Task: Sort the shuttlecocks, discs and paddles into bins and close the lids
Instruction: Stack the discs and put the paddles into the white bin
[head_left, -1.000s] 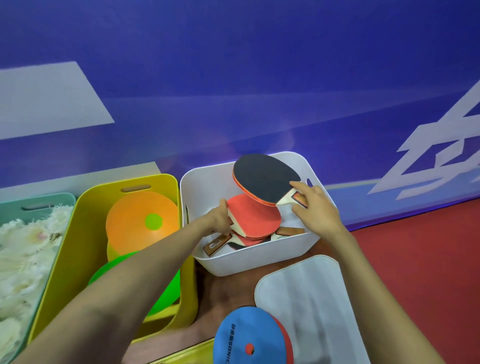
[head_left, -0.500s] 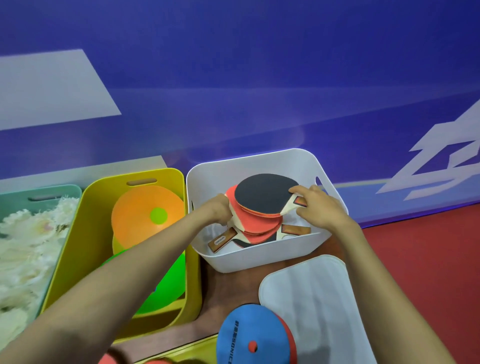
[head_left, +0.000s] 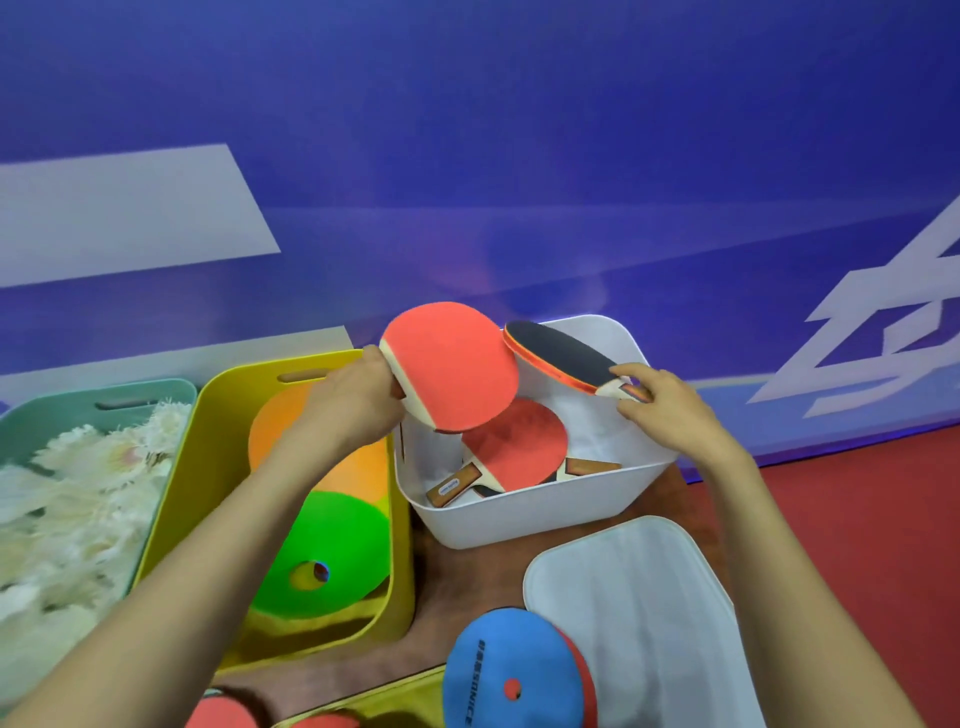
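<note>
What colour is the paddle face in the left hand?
Red paddle, left hand; head view shows it best.

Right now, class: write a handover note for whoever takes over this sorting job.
Left hand grips a red paddle above the left rim of the white bin; right hand holds a black paddle over the far side. More paddles lie inside.
Shuttlecocks fill the teal bin; orange and green discs sit in the yellow bin.
Left: drop both paddles, bin the blue disc, fit lids; the white lid lies in front.
</note>
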